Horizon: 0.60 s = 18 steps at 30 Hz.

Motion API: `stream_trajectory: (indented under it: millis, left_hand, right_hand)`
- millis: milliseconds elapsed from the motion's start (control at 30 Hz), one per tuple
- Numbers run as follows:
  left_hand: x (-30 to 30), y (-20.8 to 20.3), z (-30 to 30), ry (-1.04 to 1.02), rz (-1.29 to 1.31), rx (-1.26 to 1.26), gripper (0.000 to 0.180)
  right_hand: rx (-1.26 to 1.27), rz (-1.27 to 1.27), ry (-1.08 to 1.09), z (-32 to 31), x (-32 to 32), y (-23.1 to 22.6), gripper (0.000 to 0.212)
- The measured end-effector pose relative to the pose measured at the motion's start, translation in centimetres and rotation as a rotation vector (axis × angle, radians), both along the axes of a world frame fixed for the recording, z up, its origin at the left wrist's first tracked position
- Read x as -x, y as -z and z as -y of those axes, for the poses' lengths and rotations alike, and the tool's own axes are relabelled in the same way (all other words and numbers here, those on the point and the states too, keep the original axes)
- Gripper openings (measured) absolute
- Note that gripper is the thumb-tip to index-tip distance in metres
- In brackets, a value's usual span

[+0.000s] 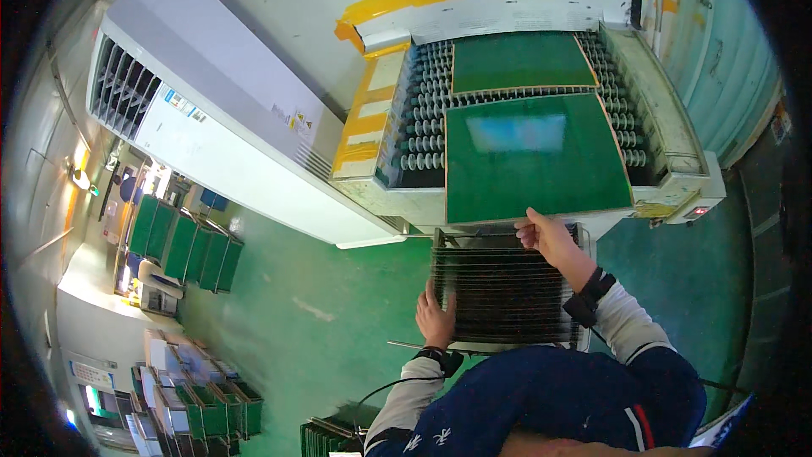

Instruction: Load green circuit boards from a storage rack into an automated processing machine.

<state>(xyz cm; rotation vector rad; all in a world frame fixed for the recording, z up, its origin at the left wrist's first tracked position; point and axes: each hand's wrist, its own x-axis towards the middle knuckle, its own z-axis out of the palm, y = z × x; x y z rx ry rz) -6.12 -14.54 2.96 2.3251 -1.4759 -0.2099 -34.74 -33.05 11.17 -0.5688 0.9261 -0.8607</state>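
A large green panel lies on the roller conveyor, its near edge reaching past the conveyor's end. My right hand is closed at that near edge, thumb on top and fingers curled below. Behind it, a second green panel rests flat on the rollers. Just below the conveyor's end stands a dark slotted rack with many thin parallel dividers. My left hand lies against the rack's left side, fingers stretched out, holding nothing that I can see.
A tall white air conditioner slants along the conveyor's left. Racks of green panels stand far left, with more racked panels at lower left. Another panel rack sits by my left arm. The floor is green.
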Motion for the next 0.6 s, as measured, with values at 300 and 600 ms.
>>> stream_trajectory:
  millis: [300, 600]
  left_hand:
    - [0.1, 0.1, 0.2, -0.005, 0.0, -0.01, 0.079]
    - [-0.2, 1.3, 0.0, -0.003, 0.049, 0.052, 0.075]
  right_hand:
    - [-0.003, 0.033, 0.043, 2.3, -0.6, 0.7, 0.044]
    - [-0.016, 0.044, 0.066, 3.1, -1.1, 0.3, 0.045]
